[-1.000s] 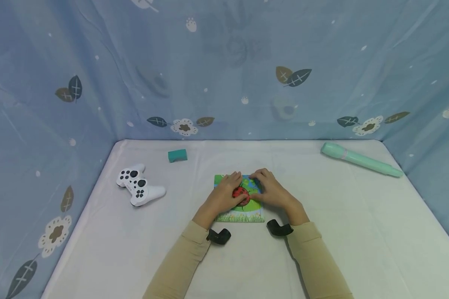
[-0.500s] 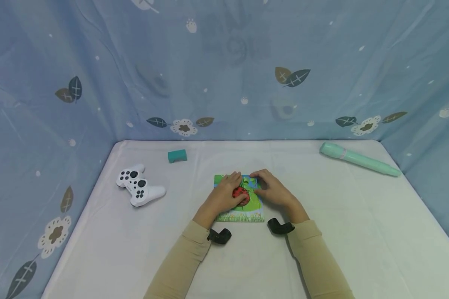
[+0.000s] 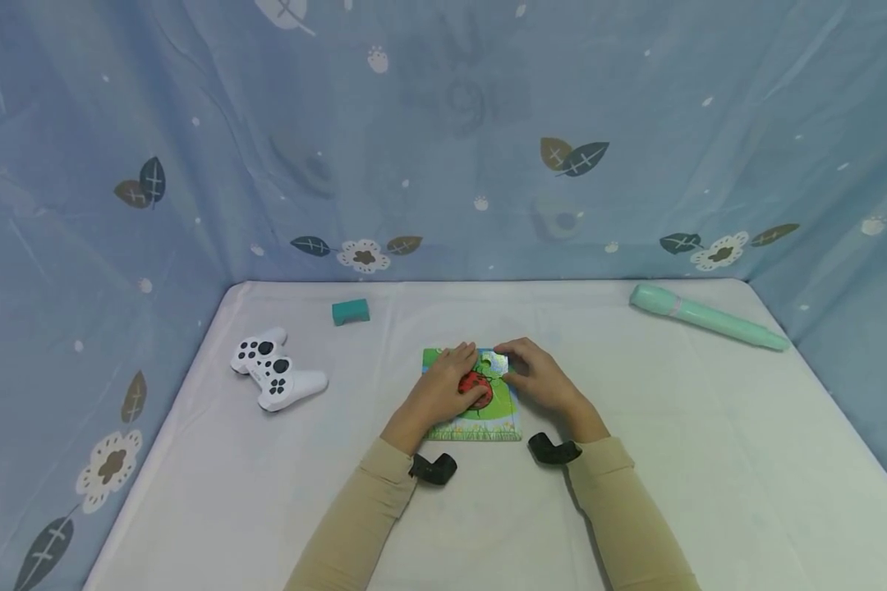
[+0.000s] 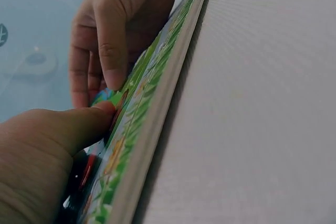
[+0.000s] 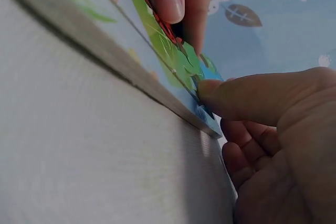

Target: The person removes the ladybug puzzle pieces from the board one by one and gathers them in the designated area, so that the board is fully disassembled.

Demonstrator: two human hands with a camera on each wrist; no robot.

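Observation:
A ladybug jigsaw puzzle (image 3: pixel 480 431) in a flat square board lies on the table, green with grass along its near edge. My left hand (image 3: pixel 443 390) rests over its left part, fingers extended, thumb on the red ladybug; the palm hides that side. At the far right corner, my right hand (image 3: pixel 540 377) pinches a puzzle piece (image 3: pixel 497 363) between thumb and curled fingers; its surface shines with glare. In the right wrist view, the right thumb presses the edge of the green and blue corner (image 5: pixel 191 72). The fingertips beneath are partly hidden.
A white game controller (image 3: pixel 275 369) lies at the left. A small teal block (image 3: pixel 351 312) sits near the back edge. A mint-green microphone-shaped stick (image 3: pixel 710 318) lies at the far right. Blue patterned cloth (image 3: pixel 443 164) rises behind the white table (image 3: pixel 710 460).
My right thumb has drawn back from the ladybug toward the puzzle's right edge. The far right corner piece now catches bright glare. The left hand has stayed in place.

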